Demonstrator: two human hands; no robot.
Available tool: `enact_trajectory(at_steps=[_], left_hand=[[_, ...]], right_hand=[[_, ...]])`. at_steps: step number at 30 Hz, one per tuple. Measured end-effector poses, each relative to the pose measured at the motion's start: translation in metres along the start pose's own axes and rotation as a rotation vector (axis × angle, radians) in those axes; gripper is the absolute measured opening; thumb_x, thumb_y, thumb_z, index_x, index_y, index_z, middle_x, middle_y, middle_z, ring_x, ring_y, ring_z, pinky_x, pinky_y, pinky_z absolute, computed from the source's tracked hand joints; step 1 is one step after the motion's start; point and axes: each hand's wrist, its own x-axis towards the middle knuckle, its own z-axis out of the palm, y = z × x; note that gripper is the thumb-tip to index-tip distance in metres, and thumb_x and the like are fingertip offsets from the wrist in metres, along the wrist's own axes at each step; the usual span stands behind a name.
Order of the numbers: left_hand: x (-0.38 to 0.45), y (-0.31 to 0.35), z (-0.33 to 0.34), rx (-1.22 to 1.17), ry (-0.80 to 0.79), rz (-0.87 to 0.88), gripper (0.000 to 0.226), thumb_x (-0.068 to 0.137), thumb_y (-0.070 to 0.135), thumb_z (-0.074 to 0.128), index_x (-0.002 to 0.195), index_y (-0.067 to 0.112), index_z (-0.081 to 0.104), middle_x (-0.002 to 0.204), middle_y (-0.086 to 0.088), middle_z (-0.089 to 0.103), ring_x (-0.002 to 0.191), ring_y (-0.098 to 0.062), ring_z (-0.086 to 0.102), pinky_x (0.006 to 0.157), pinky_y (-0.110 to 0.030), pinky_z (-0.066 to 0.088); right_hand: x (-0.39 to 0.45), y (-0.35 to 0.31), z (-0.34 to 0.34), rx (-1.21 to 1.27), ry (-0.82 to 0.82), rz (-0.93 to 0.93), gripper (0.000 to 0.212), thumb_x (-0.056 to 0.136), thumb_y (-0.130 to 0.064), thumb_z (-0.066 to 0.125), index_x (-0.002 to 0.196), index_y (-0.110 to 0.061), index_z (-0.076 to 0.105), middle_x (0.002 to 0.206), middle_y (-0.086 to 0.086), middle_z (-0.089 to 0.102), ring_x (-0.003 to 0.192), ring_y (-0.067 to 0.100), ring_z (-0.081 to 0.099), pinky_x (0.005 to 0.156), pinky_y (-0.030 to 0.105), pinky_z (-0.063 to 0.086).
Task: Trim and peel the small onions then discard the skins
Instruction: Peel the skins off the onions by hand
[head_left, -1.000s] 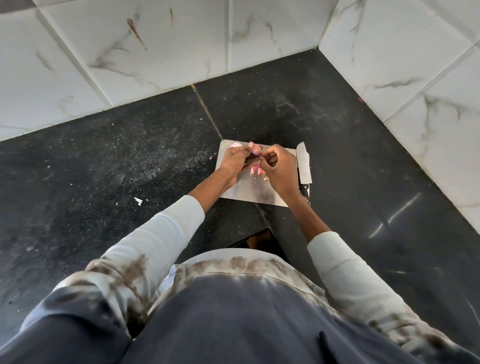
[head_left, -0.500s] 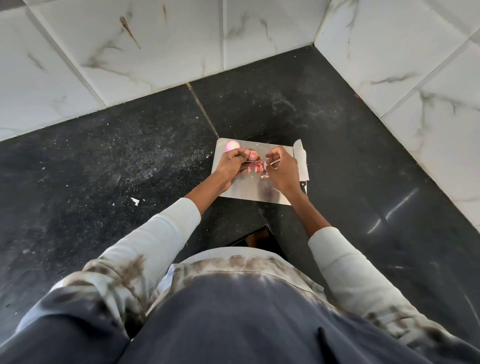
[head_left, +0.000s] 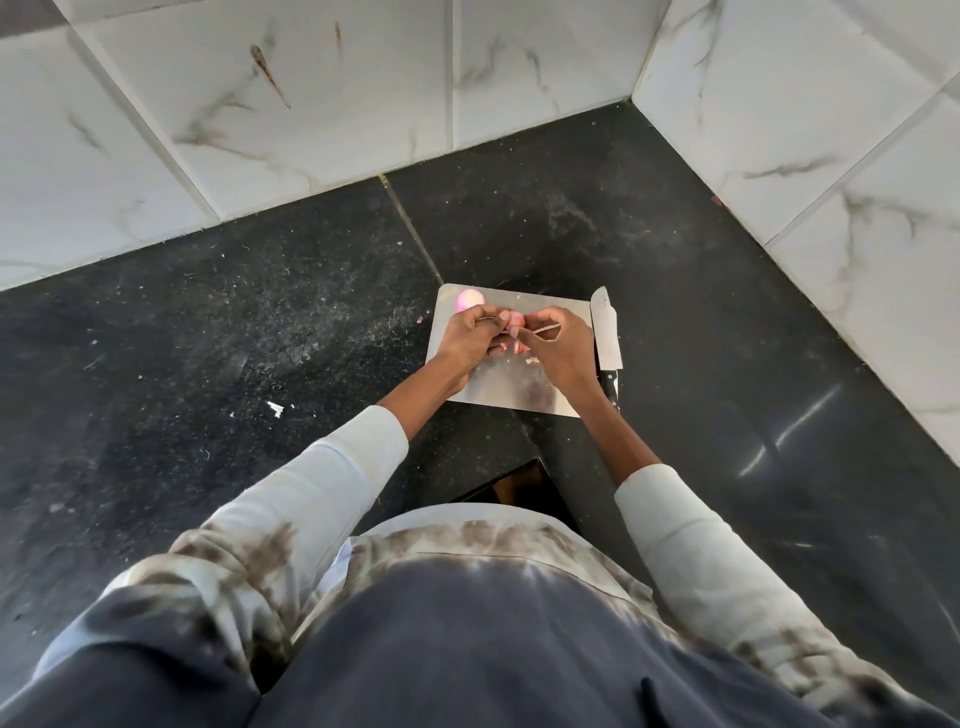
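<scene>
Over a small metal cutting board (head_left: 511, 392), my left hand (head_left: 470, 338) grips a small pink onion (head_left: 515, 331). My right hand (head_left: 563, 345) pinches a thin pale strip of onion skin (head_left: 543, 328) that stretches away from that onion. A peeled pink onion (head_left: 469, 300) lies at the board's far left corner. Bits of skin (head_left: 530, 359) lie on the board under my hands. A knife (head_left: 607, 332) rests along the board's right edge, blade pointing away from me.
The board sits on a dark speckled stone counter (head_left: 260, 338) in a corner of white marble-look wall tiles (head_left: 311, 104). A white scrap (head_left: 275, 408) lies on the counter to the left. The counter's front edge is near my body.
My hands have drawn apart a little, and the right hand has pulled a strip of skin out from the onion. The peeled onion at the corner has come into view.
</scene>
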Motion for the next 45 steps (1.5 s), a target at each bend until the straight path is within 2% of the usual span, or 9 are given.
enact_trajectory(at_steps=[4,9,13,15,22,25,30,37,45], left_hand=[[0.001,-0.002,-0.004,0.009,-0.040,0.000,0.009,0.101,0.017,0.073,0.107,0.018,0.080,0.106,-0.004,0.082,0.096,-0.017,0.079,0.083,-0.027,0.065],[0.000,0.000,-0.005,0.038,-0.051,0.037,0.023,0.095,0.016,0.079,0.117,0.009,0.082,0.105,-0.007,0.082,0.077,-0.007,0.074,0.069,-0.019,0.059],[0.001,-0.001,-0.008,0.037,-0.005,0.029,0.013,0.093,0.011,0.081,0.104,0.016,0.086,0.109,-0.010,0.083,0.102,-0.021,0.079,0.101,-0.039,0.061],[0.000,-0.001,-0.009,0.036,0.028,0.020,0.012,0.091,0.008,0.082,0.097,0.017,0.087,0.107,-0.010,0.083,0.108,-0.027,0.078,0.105,-0.043,0.060],[-0.011,0.009,0.001,0.024,0.067,-0.020,0.003,0.093,0.007,0.081,0.091,0.007,0.083,0.076,-0.004,0.081,0.065,-0.007,0.076,0.062,-0.016,0.058],[-0.009,0.010,0.003,0.041,0.098,-0.041,0.015,0.092,0.009,0.083,0.078,0.014,0.083,0.072,-0.005,0.080,0.064,-0.011,0.073,0.068,-0.021,0.061],[-0.009,0.010,0.005,0.022,0.139,-0.040,0.021,0.092,0.009,0.082,0.071,0.013,0.081,0.066,-0.003,0.077,0.057,-0.008,0.068,0.069,-0.022,0.060],[-0.010,0.008,0.006,0.019,0.195,-0.077,0.009,0.084,0.015,0.089,0.078,0.010,0.084,0.083,-0.013,0.082,0.081,-0.022,0.074,0.096,-0.045,0.064],[-0.010,0.010,0.007,0.104,0.200,-0.009,0.025,0.088,0.015,0.086,0.064,0.017,0.076,0.060,0.003,0.072,0.057,-0.004,0.063,0.070,-0.025,0.057]], right_hand=[[-0.004,-0.004,0.001,-0.003,0.054,-0.026,0.031,0.090,-0.041,0.083,0.105,-0.016,0.072,0.091,-0.010,0.074,0.080,0.003,0.071,0.072,0.011,0.055],[-0.008,-0.010,0.008,-0.001,0.122,-0.084,0.025,0.091,-0.040,0.082,0.098,-0.022,0.065,0.090,-0.006,0.074,0.081,0.010,0.072,0.076,0.023,0.061],[-0.009,-0.008,0.009,-0.028,0.161,-0.108,0.030,0.088,-0.043,0.084,0.091,-0.021,0.064,0.085,-0.007,0.072,0.078,0.013,0.071,0.071,0.030,0.062],[-0.010,-0.009,0.007,-0.051,0.171,-0.123,0.032,0.086,-0.042,0.086,0.089,-0.019,0.064,0.084,-0.007,0.071,0.075,0.012,0.069,0.067,0.027,0.060],[-0.021,-0.015,0.003,-0.141,0.209,-0.225,0.028,0.088,-0.025,0.085,0.085,-0.018,0.058,0.086,-0.006,0.062,0.075,0.008,0.056,0.063,0.012,0.040],[-0.023,-0.017,0.002,-0.142,0.216,-0.246,0.023,0.091,-0.028,0.083,0.096,-0.016,0.064,0.094,-0.005,0.066,0.081,0.007,0.059,0.070,0.008,0.043],[-0.019,-0.019,0.001,-0.126,0.240,-0.265,0.019,0.091,-0.028,0.083,0.101,-0.014,0.076,0.098,-0.004,0.069,0.084,0.009,0.066,0.077,0.020,0.058],[-0.024,-0.020,0.001,-0.128,0.236,-0.268,0.020,0.090,-0.031,0.085,0.096,-0.013,0.077,0.094,-0.003,0.071,0.084,0.011,0.066,0.076,0.019,0.056],[-0.022,-0.019,-0.002,-0.022,0.198,-0.247,0.018,0.087,-0.029,0.087,0.094,-0.015,0.079,0.090,-0.006,0.075,0.081,0.009,0.073,0.079,0.023,0.062]])
